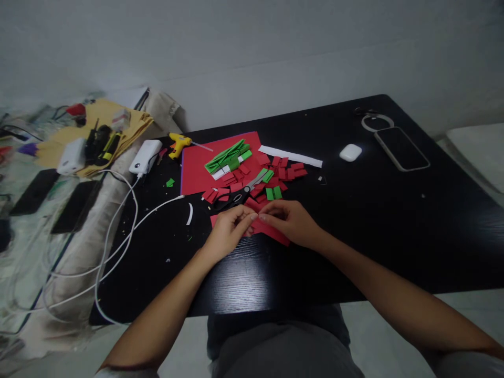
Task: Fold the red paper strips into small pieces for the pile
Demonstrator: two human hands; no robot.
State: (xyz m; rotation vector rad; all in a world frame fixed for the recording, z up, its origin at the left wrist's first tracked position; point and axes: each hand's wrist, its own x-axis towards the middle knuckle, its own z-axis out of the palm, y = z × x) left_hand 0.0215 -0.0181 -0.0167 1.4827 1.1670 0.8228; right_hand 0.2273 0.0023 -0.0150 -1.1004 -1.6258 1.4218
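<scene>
My left hand (pixel 233 226) and my right hand (pixel 292 221) meet fingertip to fingertip near the table's front edge, each closed in a pinch. What lies between the fingertips is too small or hidden to make out. Directly beneath them is red paper (pixel 273 232), partly covered by the hands. Black-handled scissors (pixel 252 185) lie just beyond, among folded red paper pieces (pixel 281 170) and a few green ones (pixel 274 193). Farther back, a folded green paper assembly (pixel 228 157) with white parts rests on a red sheet (pixel 192 176).
A yellow glue gun (pixel 179 144) and a white power bank (pixel 145 156) with a cable (pixel 136 210) are at left. A white paper strip (pixel 291 156) lies behind the pieces. At right are a white earbud case (pixel 350 153) and a phone (pixel 402 149).
</scene>
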